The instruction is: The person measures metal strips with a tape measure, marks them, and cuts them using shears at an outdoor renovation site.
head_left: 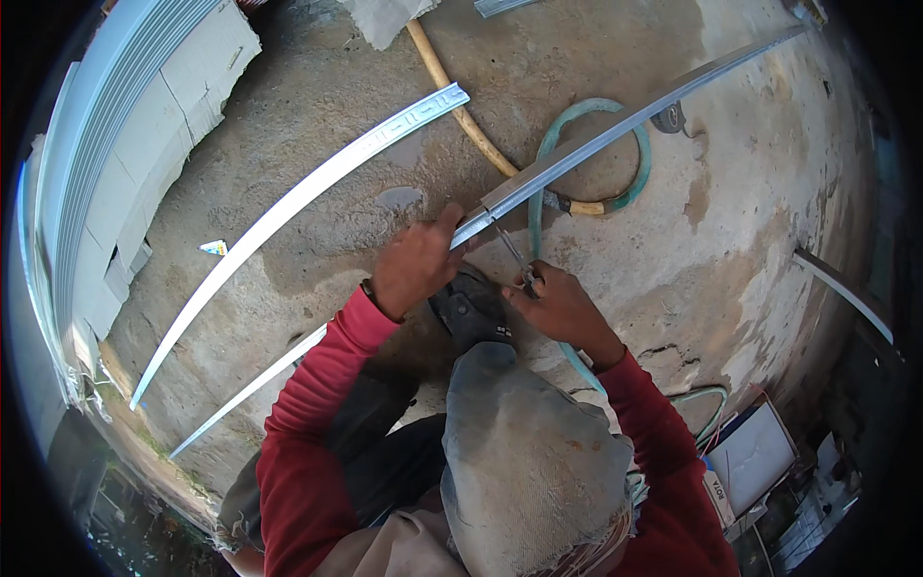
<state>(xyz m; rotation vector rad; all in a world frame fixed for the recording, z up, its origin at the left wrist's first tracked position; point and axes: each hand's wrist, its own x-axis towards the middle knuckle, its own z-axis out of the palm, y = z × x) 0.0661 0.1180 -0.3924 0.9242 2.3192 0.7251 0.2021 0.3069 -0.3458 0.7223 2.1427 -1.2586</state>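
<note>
A long silver metal channel [615,135] runs slantwise from the lower left to the far upper right, passing over my dark shoe [471,303]. My left hand [413,262] is closed around it near the middle. A notch or joint shows in the channel just beyond those fingers. In my right hand [562,306] is a slim metal tool with narrow silver jaws [510,242], which looks like snips. Its tip meets the channel's near edge beside the notch, while my fingers hide most of the handles.
Another pale metal strip [279,216] lies on the concrete floor [317,154] to the left. A green and yellow hose [639,159] coils beneath the channel. Stacked long panels [125,106] line the left side; a white-topped box [755,457] stands at lower right.
</note>
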